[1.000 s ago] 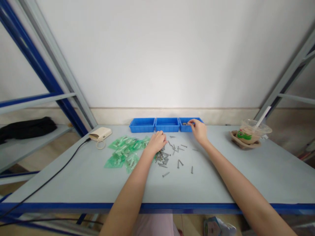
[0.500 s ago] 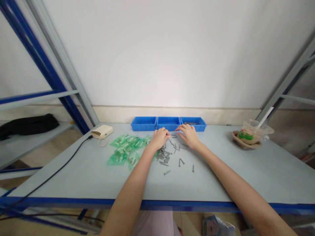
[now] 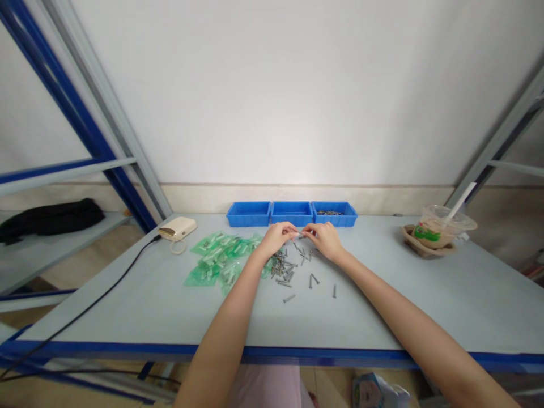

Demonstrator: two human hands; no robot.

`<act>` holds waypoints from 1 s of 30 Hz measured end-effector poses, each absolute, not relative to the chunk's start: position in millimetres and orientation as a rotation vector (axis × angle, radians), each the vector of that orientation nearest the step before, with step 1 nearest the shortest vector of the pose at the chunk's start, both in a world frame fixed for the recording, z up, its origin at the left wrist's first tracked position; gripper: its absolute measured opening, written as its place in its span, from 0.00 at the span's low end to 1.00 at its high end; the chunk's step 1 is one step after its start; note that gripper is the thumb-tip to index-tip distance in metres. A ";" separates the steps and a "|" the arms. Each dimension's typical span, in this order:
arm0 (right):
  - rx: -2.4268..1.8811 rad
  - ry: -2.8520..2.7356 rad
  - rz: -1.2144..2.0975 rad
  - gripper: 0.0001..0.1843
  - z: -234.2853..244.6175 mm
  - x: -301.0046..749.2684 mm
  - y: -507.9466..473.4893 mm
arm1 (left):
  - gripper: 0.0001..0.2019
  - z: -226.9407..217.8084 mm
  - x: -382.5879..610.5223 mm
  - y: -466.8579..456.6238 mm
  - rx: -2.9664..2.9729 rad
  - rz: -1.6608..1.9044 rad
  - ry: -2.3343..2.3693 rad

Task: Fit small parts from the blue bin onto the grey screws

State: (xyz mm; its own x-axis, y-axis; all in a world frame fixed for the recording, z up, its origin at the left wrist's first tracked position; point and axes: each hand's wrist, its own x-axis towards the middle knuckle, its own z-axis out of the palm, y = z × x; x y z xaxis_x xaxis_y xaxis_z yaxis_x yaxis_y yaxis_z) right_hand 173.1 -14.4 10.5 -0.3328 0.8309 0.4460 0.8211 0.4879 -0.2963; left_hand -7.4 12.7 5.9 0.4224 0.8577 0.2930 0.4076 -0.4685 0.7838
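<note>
My left hand (image 3: 278,238) is closed in a pinch just in front of the middle blue bin. My right hand (image 3: 325,239) pinches from the other side, its fingertips almost meeting those of the left. Between them is a small grey piece that looks like a screw (image 3: 300,234), mostly covered by the fingers. Below the hands lies a loose pile of metal screws (image 3: 279,266), some shorter and brassy. Several longer grey screws (image 3: 289,298) are scattered nearer the front edge. Green plastic bags (image 3: 216,255) of small hardware lie left of my left wrist.
Three joined blue bins (image 3: 291,220) stand along the wall; the right one holds screws (image 3: 330,213). A cream device (image 3: 181,226) with a black cable (image 3: 114,283) sits at left. At right, a plastic cup (image 3: 440,229) with a straw stands in a cardboard holder (image 3: 425,247).
My right hand has moved left and down from beside the right bin, its spread fingers closing into a pinch against the left fingertips. My left hand has shifted slightly right.
</note>
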 end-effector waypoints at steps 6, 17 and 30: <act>-1.314 -2.233 -0.010 0.12 10.3 173.5 -15.5 | 0.08 6.1 -9.6 9.4 2.201 0.936 1.116; -1.393 -2.330 -0.084 0.12 11.2 175.9 -13.7 | 0.09 8.8 -6.8 5.6 2.234 0.959 1.115; -1.323 -2.319 -0.043 0.11 9.5 176.1 -13.1 | 0.07 13.4 -3.5 -0.3 2.310 1.012 1.153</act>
